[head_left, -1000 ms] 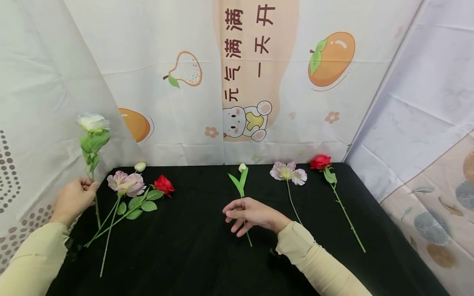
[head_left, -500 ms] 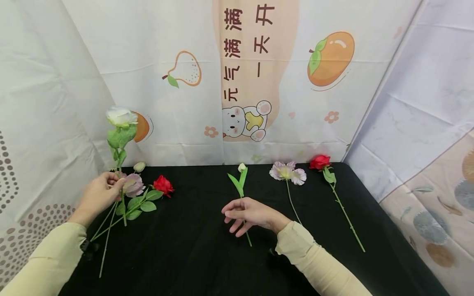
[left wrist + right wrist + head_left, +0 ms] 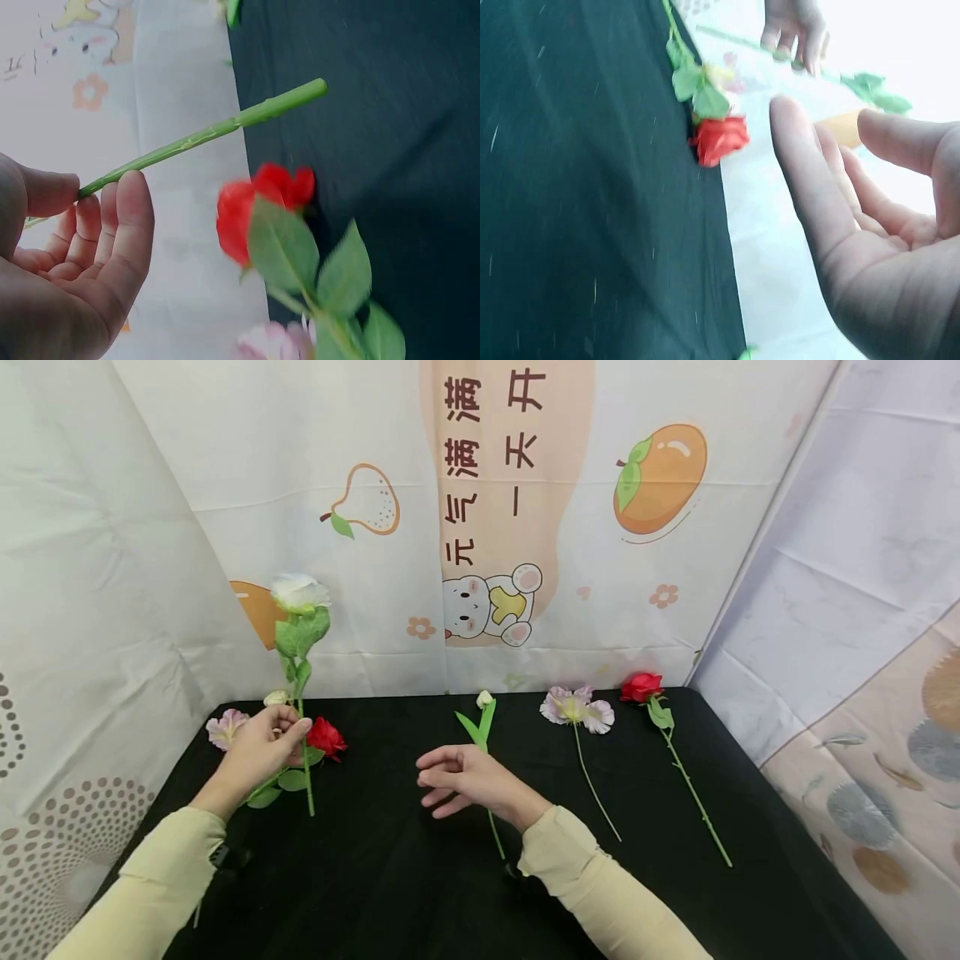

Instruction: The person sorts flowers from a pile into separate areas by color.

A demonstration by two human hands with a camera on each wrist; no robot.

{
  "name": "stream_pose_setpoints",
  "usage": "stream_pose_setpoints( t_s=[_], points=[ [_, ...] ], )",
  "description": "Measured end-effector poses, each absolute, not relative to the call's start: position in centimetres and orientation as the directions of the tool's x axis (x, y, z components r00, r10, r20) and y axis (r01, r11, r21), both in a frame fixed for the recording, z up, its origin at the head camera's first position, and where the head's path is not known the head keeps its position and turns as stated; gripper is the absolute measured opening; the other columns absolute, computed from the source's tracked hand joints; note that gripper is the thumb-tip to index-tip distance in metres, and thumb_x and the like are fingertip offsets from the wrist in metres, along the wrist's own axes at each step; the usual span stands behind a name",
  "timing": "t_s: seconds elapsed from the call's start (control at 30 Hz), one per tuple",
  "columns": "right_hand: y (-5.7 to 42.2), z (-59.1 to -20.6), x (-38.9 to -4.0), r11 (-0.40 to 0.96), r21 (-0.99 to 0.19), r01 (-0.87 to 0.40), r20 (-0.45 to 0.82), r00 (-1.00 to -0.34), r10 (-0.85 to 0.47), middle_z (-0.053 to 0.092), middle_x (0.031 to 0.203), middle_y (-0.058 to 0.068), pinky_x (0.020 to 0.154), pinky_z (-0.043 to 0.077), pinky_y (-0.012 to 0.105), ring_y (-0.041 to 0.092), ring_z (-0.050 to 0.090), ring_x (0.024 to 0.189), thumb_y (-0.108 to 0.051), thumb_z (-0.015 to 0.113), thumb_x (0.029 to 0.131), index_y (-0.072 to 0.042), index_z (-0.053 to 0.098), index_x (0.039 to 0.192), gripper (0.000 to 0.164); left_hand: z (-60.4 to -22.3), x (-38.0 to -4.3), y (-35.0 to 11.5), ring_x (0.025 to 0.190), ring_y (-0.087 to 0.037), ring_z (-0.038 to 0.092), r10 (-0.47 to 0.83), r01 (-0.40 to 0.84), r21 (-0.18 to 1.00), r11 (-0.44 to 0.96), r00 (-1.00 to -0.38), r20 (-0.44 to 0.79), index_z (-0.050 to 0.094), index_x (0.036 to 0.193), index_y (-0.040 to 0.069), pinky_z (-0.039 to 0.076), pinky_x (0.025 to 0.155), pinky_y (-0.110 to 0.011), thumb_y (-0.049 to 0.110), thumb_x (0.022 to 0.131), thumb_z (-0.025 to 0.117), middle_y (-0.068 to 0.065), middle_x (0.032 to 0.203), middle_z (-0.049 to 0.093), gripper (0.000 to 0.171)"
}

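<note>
My left hand pinches the green stem of a white rose between thumb and fingers, holding it upright above the left side of the table. In the left wrist view the stem runs out past the fingertips. Behind and below that hand lie a red rose, a pink-purple flower and a pale bud, partly hidden by it. My right hand hovers with relaxed fingers over the stem of a white tulip, holding nothing. In the right wrist view its thumb and fingertips stand apart.
On the right side of the black-covered table lie a second pink-purple flower and another red rose, their stems toward me. A printed white curtain stands behind, and more cloth hangs at both sides.
My left hand has carried the white rose rightward from the left edge, across the flowers lying there. The right hand has shifted slightly left, still holding nothing.
</note>
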State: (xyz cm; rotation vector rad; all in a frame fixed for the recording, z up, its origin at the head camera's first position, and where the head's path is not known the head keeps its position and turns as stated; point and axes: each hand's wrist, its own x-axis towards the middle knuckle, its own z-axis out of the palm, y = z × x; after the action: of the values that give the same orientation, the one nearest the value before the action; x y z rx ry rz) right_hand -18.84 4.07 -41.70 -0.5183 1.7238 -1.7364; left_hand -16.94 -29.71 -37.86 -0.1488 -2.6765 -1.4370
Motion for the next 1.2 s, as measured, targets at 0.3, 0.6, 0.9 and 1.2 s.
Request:
stream_pose_setpoints(
  t_s=[0.3, 0.6, 0.9, 1.2],
  points=[
    [0.5, -42.5, -17.9, 0.009, -0.987, 0.158, -0.126, -0.746, -0.654, 0.068, 0.118, 0.016, 0.084, 0.060, 0.044, 0.032, 0.069, 0.108, -0.008, 0.067, 0.099, 0.001, 0.061, 0.133, 0.036, -37.8, -17.8, -25.5, 0.074, -0.016, 0.063, 0.047, 0.072, 0.911, 0.406, -0.997, 0.058, 0.049, 0.114, -0.006, 0.061, 0.068, -0.031, 0.024, 0.106, 0.058, -0.014, 0.090, 0.058, 0.033],
    [-0.9, -43.7, -17.4, 0.026, -0.984, 0.178, -0.155, -0.767, -0.622, 0.068, 0.118, 0.022, 0.082, 0.060, 0.044, 0.030, 0.071, 0.100, -0.007, 0.067, 0.098, 0.004, 0.061, 0.132, 0.036, -39.0, -18.9, -22.4, 0.073, -0.017, 0.063, 0.077, 0.051, 0.949, 0.310, -0.997, 0.029, 0.051, 0.113, -0.006, 0.061, 0.068, -0.030, 0.020, 0.105, 0.060, -0.017, 0.094, 0.058, 0.028],
    [-1.1, -44.3, -17.4, 0.028, -0.984, 0.175, -0.159, -0.803, -0.574, 0.072, 0.101, 0.014, 0.075, 0.062, 0.045, 0.030, 0.073, 0.088, -0.005, 0.070, 0.096, 0.004, 0.064, 0.125, 0.031, -40.1, -19.3, -20.5, 0.071, -0.019, 0.063, 0.108, 0.012, 0.967, 0.255, -0.994, -0.016, 0.051, 0.112, -0.004, 0.061, 0.068, -0.031, 0.020, 0.104, 0.060, -0.014, 0.091, 0.058, 0.027],
    [-1.2, -44.7, -17.2, 0.050, -0.990, 0.133, -0.139, -0.822, -0.552, 0.072, 0.092, 0.010, 0.069, 0.062, 0.042, 0.024, 0.073, 0.077, -0.002, 0.073, 0.093, 0.009, 0.062, 0.120, 0.032, -40.7, -19.2, -19.9, 0.071, -0.019, 0.061, 0.112, -0.024, 0.973, 0.229, -0.992, -0.051, 0.052, 0.112, -0.003, 0.061, 0.067, -0.030, 0.018, 0.104, 0.062, -0.013, 0.089, 0.058, 0.025]
  ],
)
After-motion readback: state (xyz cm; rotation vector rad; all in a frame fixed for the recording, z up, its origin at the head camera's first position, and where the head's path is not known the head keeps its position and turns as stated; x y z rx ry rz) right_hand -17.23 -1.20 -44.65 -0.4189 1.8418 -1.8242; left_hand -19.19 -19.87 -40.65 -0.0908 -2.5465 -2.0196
